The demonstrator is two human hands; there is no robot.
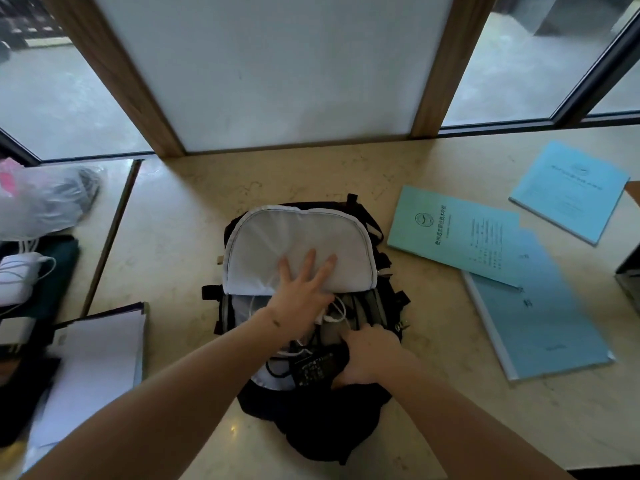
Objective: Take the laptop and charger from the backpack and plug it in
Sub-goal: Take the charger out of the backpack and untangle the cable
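While the backpack lies unzipped at mid-desk, you're at the start: no laptop is out, nothing plugged. Going left to right, paper stacks crowd nine o'clock; your left hand presses the pale flap back, fingers spread flat, gripping nothing; your right hand is curled in the opening beside a dark charger brick, though I can't tell whether it grips it. Blue booklets fill three o'clock; twelve o'clock is free.
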